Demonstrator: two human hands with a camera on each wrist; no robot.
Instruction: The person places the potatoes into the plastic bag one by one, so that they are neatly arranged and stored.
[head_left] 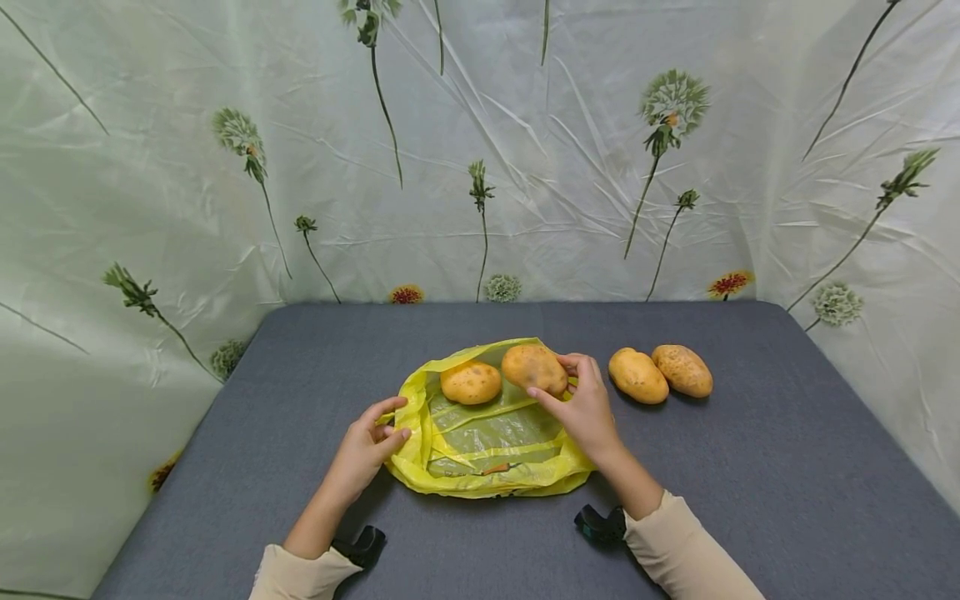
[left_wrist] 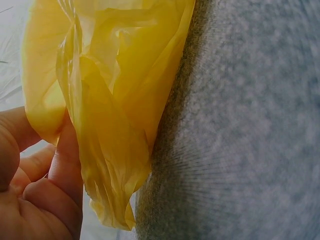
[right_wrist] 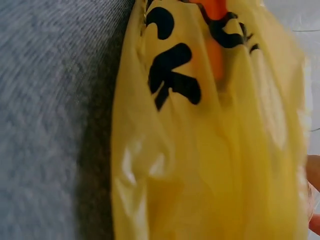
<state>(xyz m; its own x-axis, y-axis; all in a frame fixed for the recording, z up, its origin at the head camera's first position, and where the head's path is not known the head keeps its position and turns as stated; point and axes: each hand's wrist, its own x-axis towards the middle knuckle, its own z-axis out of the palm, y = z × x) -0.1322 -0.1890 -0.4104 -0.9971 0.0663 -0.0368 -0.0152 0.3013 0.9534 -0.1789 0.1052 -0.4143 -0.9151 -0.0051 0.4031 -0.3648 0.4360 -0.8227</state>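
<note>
A yellow plastic bag (head_left: 495,442) lies on the table with its mouth spread wide. One potato (head_left: 470,382) rests inside it, by the far rim. My right hand (head_left: 588,410) grips a second potato (head_left: 534,370) between thumb and fingers, over the bag's far right part. At the left rim, my left hand (head_left: 363,450) pinches the bag's edge. The left wrist view has the crumpled yellow film (left_wrist: 120,120) hanging by the fingers (left_wrist: 65,165). Black print and an orange patch mark the bag's side (right_wrist: 200,150) in the right wrist view, where fingertips (right_wrist: 314,172) show at the edge.
Two more potatoes, a nearer one (head_left: 638,376) and a farther one (head_left: 682,371), lie side by side right of the bag on the grey table (head_left: 750,483). A pale curtain (head_left: 525,150) printed with flowers hangs behind. Black wrist devices (head_left: 600,526) sit below both wrists.
</note>
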